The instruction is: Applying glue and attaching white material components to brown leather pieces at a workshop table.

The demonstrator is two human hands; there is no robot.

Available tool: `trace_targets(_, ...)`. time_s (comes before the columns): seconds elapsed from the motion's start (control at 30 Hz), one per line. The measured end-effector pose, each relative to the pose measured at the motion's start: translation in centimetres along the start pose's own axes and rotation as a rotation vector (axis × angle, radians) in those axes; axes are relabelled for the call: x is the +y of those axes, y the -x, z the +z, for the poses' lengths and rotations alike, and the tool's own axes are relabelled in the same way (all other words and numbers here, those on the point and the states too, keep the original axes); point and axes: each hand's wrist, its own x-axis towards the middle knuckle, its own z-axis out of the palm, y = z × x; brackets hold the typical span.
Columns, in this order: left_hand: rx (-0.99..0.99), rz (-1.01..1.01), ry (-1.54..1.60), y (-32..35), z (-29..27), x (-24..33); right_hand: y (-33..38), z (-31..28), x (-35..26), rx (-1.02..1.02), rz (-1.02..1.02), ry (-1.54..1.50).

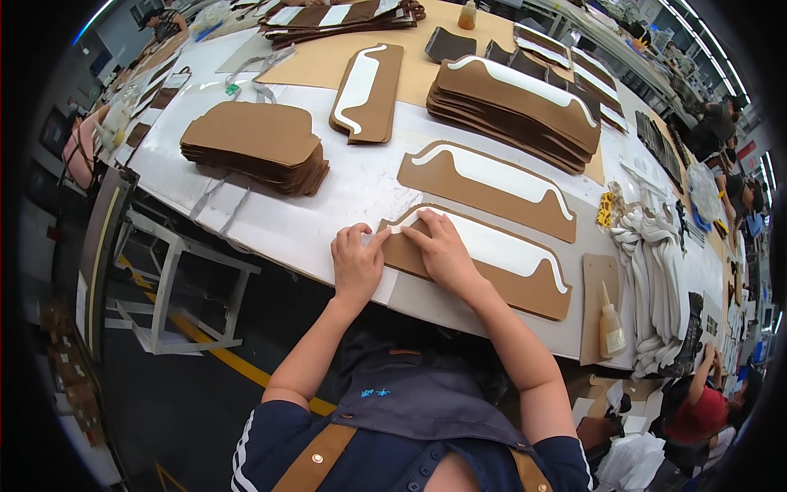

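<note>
In front of me a brown panel (533, 303) lies flat at the table's near edge, a white curved-edge reinforcement piece (500, 246) on top of it. My left hand (357, 261) is at the panel's left end, its bent fingers and thumb closed on the tip of the white piece. My right hand (443, 252) rests over the same left part, fingers stretched onto the white piece and thumb apart, close to the left thumb. What lies right under the fingertips is hidden. Just beyond is a matching brown panel (508, 213) with its own white piece.
A stack of brown panels (246, 135) stands at the left, a bigger stack (508, 115) at the back right. Another panel (385, 90) lies between. At the right are a glue bottle (611, 328), bundled white strips (660, 279) and yellow clips (605, 209). A stand (168, 279) is left below.
</note>
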Motion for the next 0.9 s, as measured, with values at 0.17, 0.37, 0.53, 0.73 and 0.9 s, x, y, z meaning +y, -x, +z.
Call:
trace_targets(0.17, 0.020, 0.052, 0.201, -1.1, -0.3, 1.9, 2.2, -1.6, 1.1, 0.064, 0.178, -0.418)
trace_targets(0.37, -0.168, 0.310, 0.194, -3.3, 5.4, 5.7, 4.5, -1.3, 2.5, 0.038, 0.180, 0.021)
trace_targets(0.53, -0.226, 0.266, 0.110, -3.0, 5.5, 5.9, 7.4, -3.5, 2.8, -0.052, 0.252, 0.127)
trace_targets(0.73, -0.273, 0.219, 0.059, -3.4, 4.8, 6.8, 11.1, -5.7, 4.6, 0.050, 0.442, 0.152)
trace_targets(0.9, -0.282, 0.193, -0.045, -3.0, 6.3, 9.8, 12.1, -4.3, 4.6, 0.177, 0.524, 0.263)
